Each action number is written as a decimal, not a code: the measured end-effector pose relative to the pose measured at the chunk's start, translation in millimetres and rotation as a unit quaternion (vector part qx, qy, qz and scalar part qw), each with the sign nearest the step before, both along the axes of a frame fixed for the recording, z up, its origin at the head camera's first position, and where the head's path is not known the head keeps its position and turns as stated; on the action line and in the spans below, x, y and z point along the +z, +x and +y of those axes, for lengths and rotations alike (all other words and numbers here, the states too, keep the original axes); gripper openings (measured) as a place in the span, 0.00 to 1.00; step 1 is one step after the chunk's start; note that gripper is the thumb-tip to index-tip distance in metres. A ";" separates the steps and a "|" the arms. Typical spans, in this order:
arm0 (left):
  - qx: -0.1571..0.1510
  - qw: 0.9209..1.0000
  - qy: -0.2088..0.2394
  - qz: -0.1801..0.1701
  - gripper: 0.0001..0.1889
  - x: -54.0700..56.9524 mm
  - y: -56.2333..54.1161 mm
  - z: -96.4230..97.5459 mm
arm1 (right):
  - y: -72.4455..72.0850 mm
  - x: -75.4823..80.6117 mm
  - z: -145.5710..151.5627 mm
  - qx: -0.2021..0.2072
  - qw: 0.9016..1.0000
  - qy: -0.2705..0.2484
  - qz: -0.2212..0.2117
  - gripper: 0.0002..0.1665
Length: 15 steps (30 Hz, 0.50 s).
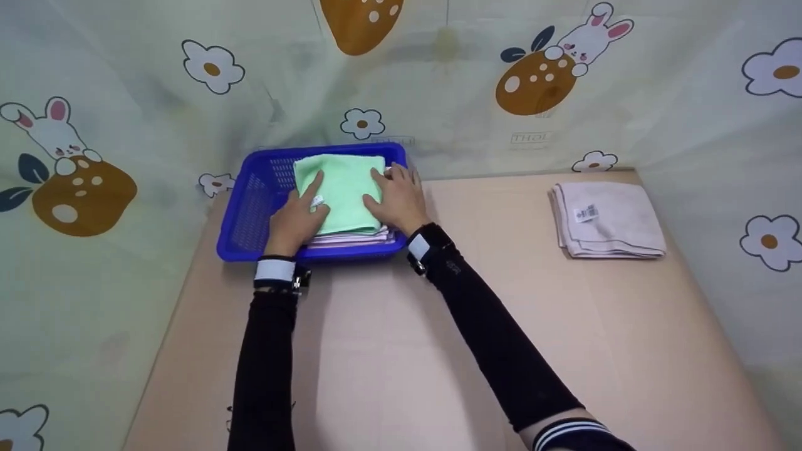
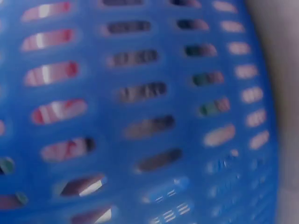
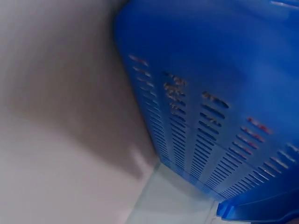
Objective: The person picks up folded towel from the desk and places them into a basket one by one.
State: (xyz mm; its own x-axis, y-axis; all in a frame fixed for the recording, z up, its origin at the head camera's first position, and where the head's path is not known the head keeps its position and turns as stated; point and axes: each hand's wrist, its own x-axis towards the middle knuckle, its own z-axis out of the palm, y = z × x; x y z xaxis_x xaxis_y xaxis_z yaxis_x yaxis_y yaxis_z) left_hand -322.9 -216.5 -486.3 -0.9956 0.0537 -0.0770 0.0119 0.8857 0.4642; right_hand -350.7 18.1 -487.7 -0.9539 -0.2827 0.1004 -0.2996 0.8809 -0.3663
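A folded light green towel [image 1: 346, 191] lies on top of a stack of folded pale towels [image 1: 351, 239] in the right part of a blue plastic basket [image 1: 233, 255]. My left hand [image 1: 293, 220] rests on the towel's left edge, with index finger and thumb spread over it near a small white tag. On the right edge, my right hand [image 1: 404, 199] touches the towel with its thumb and index finger, the other fingers reaching along the basket's right side. Both wrist views show only the slotted basket wall [image 2: 112, 107], and neither hand appears there.
A folded pale pink towel [image 1: 614, 225] with a white label lies at the right of the table [image 1: 501, 300]. Behind the basket rises a pale sheet [image 1: 438, 81] printed with rabbits and flowers, which also bounds both sides of the table.
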 end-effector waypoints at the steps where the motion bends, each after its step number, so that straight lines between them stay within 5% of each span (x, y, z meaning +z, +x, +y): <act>1: 0.000 1.000 -0.007 0.002 0.38 -0.1 -0.3 1.1 | -0.5 0.1 0.9 -0.001 1.000 -0.010 -0.007 0.39; 15: 0.007 0.998 -0.064 -0.014 0.39 1.0 -0.3 6.2 | 1.0 -0.9 0.0 -0.022 0.999 -0.007 -0.027 0.38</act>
State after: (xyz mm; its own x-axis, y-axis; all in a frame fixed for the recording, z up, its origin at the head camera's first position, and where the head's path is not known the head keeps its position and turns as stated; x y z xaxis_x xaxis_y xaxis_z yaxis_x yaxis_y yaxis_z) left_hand -323.2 -210.3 -485.3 -0.9935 0.0276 -0.1104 -0.0125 0.9379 0.3468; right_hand -349.7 18.2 -488.6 -0.9695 -0.2396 0.0513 -0.2401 0.8871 -0.3942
